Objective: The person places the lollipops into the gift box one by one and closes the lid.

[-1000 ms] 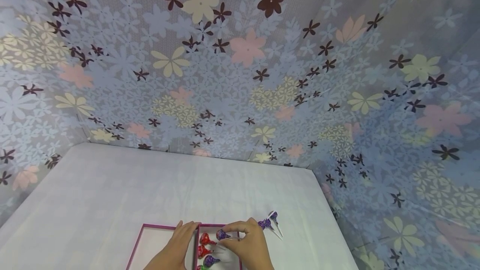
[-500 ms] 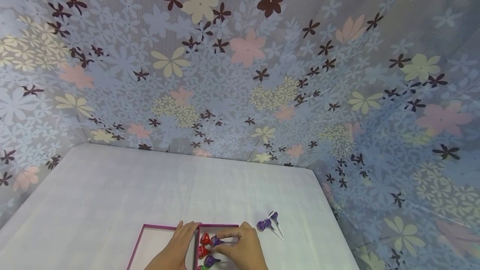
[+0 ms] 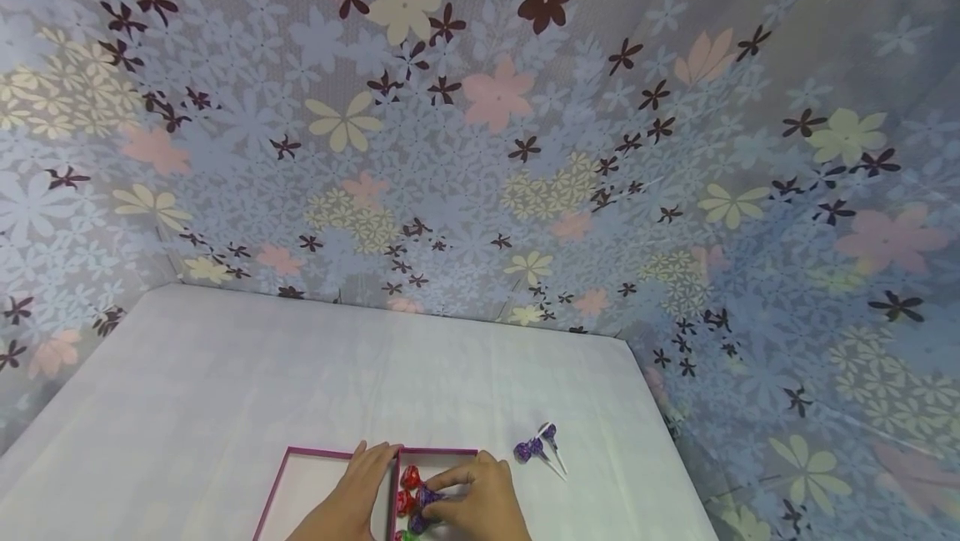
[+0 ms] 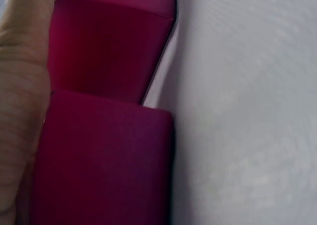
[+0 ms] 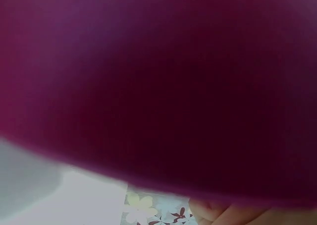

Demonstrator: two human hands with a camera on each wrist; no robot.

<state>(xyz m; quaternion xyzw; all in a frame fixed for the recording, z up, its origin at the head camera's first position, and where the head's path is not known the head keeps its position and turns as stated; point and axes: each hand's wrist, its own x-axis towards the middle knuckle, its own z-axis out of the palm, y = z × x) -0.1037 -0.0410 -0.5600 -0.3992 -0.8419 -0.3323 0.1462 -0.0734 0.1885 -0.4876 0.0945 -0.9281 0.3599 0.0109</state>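
Note:
A magenta-edged box [image 3: 438, 450] lies spread in two halves at the bottom of the head view. My left hand [image 3: 348, 491] rests along the wall between the halves, fingers fairly straight. Over the right half, my right hand [image 3: 483, 499] pinches a purple-wrapped lollipop [image 3: 426, 496] between thumb and finger. Beside it in that half are red lollipops [image 3: 409, 478], another purple lollipop [image 3: 417, 522] and a green one [image 3: 405, 536] cut by the frame edge. The left wrist view shows my left hand [image 4: 22, 96] against the magenta box wall [image 4: 104, 160]. A magenta wall [image 5: 163, 86] nearly fills the right wrist view.
Several purple lollipops [image 3: 534, 447] with white sticks lie on the white table [image 3: 315, 374], right of the box. The box's left half [image 3: 307, 483] shows a pale bottom. A flowered cloth [image 3: 450, 149] hangs behind and along the sides.
My right hand has moved left and slightly down inside the right half, carrying the purple lollipop over beside the red and purple ones. My left hand has stayed in place.

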